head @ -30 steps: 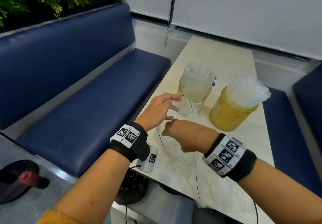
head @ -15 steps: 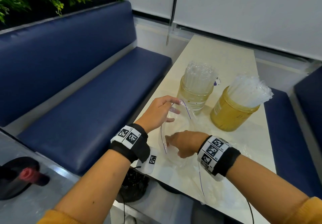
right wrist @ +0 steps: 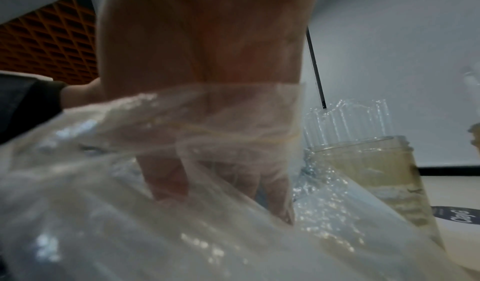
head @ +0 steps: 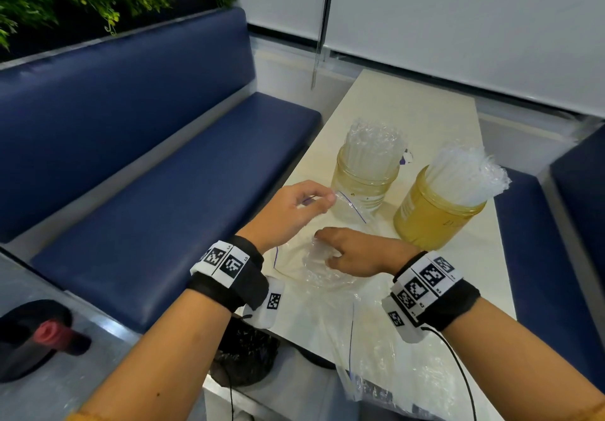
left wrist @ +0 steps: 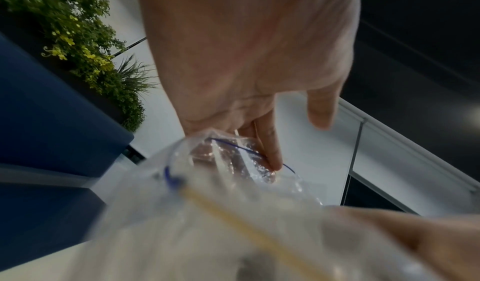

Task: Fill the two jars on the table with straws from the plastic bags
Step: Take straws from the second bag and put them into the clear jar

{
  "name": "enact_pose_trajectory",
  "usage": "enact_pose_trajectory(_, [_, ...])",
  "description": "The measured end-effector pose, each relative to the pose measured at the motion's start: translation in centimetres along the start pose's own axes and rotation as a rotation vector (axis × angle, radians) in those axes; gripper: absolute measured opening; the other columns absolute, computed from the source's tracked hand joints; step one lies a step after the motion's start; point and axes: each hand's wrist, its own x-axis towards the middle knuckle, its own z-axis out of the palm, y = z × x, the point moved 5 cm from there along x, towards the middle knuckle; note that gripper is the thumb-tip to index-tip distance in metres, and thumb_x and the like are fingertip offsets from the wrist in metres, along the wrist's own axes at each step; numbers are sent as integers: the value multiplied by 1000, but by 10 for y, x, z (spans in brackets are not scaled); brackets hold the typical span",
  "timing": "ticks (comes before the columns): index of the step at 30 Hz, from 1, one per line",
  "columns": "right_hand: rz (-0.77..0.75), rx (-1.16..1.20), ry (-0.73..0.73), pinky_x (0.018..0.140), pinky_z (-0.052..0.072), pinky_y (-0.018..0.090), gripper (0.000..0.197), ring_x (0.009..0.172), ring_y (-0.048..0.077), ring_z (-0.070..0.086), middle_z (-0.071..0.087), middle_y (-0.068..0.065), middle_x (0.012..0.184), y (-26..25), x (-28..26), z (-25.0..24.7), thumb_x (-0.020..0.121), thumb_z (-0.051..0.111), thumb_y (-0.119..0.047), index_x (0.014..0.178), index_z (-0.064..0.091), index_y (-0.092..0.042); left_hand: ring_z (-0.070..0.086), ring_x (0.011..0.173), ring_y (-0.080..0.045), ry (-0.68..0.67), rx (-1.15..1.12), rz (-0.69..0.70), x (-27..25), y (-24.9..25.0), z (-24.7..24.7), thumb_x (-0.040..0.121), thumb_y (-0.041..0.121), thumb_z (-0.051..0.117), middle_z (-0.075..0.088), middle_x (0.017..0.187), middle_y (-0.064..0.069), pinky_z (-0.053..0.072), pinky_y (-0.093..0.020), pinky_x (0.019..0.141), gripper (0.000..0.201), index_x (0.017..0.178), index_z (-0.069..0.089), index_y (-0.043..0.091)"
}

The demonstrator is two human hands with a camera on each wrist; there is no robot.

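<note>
While both jars are already standing packed with straws, the person is working at a plastic bag [head: 314,257] lying on the table [head: 425,119] just in front of them. The left hand [head: 288,211] is pinching the bag's blue-lined rim between thumb and fingertips, lifting the mouth open. The right hand [head: 357,253] is reaching inside the bag, fingers bent downward against the film; whether they are gripping any straws I cannot tell. Further right, the pale jar [head: 366,178] and the amber jar [head: 435,214] are standing side by side, apart from the hands. The step looks like emptying the bag's remainder; next calls for drawing the right hand out while the left is keeping the mouth wide.
</note>
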Motion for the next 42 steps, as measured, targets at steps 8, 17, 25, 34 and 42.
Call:
enact_pose_trajectory(8, [-36, 79, 159, 69, 39, 30, 33, 77, 18, 52, 50, -12, 79, 7, -3, -10, 92, 63, -21, 79, 40, -40, 61, 100, 3, -125, 269, -69, -22, -8, -7, 87, 44, 77, 43, 146, 18, 51, -11, 81, 67, 146, 45, 48])
enact_pose_trajectory(17, [-18, 85, 142, 73, 45, 32, 12, 83, 19, 56, 57, -6, 88, 15, 5, -2, 89, 65, -27, 93, 54, -24, 73, 63, -15, -87, 400, -224, -25, -1, -19, 83, 1, 75, 53, 142, 4, 64, -32, 65, 39, 109, 75, 31])
enact_pose_trajectory(25, [-16, 124, 246, 79, 52, 41, 13, 90, 27, 59, 59, 3, 102, 22, 0, -12, 97, 57, -32, 105, 49, -24, 53, 57, -10, 102, 622, -354, -29, -1, -23, 88, -6, 54, 64, 123, -7, 38, -16, 45, 42, 96, 82, 24])
enact_pose_trajectory(34, [-227, 507, 644, 66, 50, 58, 3, 73, 36, 53, 59, 9, 87, -13, -11, -43, 104, 49, -24, 101, 49, -23, 55, 124, -16, 16, 586, -332, -28, -6, -11, 85, 13, 66, 65, 131, 4, 49, -27, 91, 37, 120, 73, 24])
enact_pose_trajectory(42, [-494, 866, 861, 53, 43, 38, 8, 51, 12, 43, 47, -6, 66, -71, -32, -137, 104, 49, -10, 96, 50, -12, 55, 117, -20, -52, 647, -379, -20, -17, -14, 87, 5, 66, 54, 141, 1, 43, -26, 80, 51, 130, 64, 32])
